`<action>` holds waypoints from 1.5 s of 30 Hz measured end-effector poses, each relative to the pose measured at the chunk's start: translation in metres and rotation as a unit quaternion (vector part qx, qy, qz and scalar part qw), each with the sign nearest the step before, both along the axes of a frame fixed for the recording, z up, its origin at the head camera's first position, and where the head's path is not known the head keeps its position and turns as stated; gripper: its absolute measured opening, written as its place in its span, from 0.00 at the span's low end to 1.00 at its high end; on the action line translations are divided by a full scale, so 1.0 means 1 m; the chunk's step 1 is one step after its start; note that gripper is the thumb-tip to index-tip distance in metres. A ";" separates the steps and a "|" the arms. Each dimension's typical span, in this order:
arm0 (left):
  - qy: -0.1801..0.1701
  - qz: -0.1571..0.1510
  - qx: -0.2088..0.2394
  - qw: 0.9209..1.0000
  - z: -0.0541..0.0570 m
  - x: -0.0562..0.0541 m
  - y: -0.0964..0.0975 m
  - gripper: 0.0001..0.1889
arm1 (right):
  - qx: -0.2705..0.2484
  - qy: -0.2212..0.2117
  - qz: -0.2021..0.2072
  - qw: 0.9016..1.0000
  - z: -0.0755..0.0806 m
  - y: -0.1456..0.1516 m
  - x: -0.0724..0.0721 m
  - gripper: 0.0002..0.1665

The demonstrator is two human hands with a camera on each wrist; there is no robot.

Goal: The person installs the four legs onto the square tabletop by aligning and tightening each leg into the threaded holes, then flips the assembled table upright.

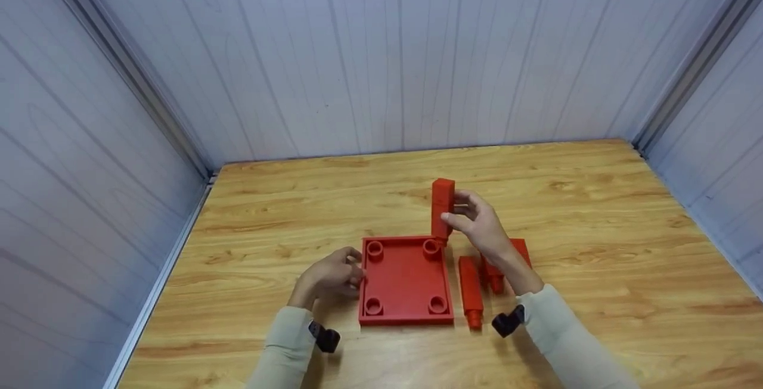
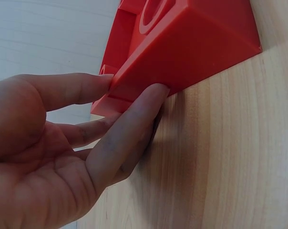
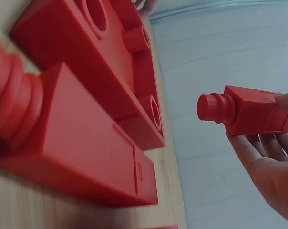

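Note:
A square red tabletop (image 1: 406,279) lies underside up, with a round socket at each corner. My right hand (image 1: 480,222) holds a red table leg (image 1: 442,207) upright over the far right socket (image 1: 431,248). The leg's ringed peg (image 3: 218,108) points down and overlaps that socket in the head view; in the right wrist view it shows whole, outside the socket. At the tabletop's left side, my left hand (image 1: 335,274) touches the outer wall and rim with nearly straight fingers (image 2: 129,126).
Right of the tabletop lies a loose red leg (image 1: 471,288), its peg toward me. More red legs (image 1: 520,249) lie under my right forearm, partly hidden by it. A white panel wall (image 1: 387,67) rises behind the wooden table (image 1: 286,198), with others at both sides.

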State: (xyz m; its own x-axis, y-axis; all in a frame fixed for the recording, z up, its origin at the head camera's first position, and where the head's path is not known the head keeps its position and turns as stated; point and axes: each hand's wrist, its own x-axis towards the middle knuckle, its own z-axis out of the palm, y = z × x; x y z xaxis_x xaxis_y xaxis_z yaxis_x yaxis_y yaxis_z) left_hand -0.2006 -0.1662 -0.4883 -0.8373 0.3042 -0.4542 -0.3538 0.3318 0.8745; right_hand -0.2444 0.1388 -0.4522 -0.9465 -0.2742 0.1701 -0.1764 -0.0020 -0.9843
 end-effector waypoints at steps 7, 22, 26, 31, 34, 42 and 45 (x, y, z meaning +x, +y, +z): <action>0.001 -0.003 -0.004 1.000 -0.002 0.000 0.000 0.29 | 0.007 -0.001 0.006 1.000 -0.002 -0.014 -0.002 0.30; 0.007 0.011 -0.013 1.000 -0.002 0.002 0.000 0.25 | 0.020 -0.019 0.028 0.999 -0.011 -0.038 -0.001 0.32; 0.001 0.011 -0.006 1.000 -0.001 0.002 0.001 0.22 | 0.022 -0.026 0.027 0.999 -0.012 -0.041 -0.003 0.32; -0.004 0.011 0.000 1.000 0.000 0.001 0.002 0.21 | 0.017 -0.023 0.030 0.999 -0.014 -0.045 -0.006 0.32; -0.005 0.010 0.001 1.000 0.000 0.000 0.002 0.22 | 0.013 -0.026 0.034 0.999 -0.015 -0.047 -0.007 0.31; 0.000 0.012 -0.009 1.000 0.000 0.001 0.002 0.23 | 0.008 -0.028 0.047 0.998 -0.014 -0.057 -0.008 0.30; 0.000 0.015 -0.011 1.000 0.001 0.001 0.002 0.22 | 0.015 -0.017 0.056 0.998 -0.014 -0.060 -0.008 0.29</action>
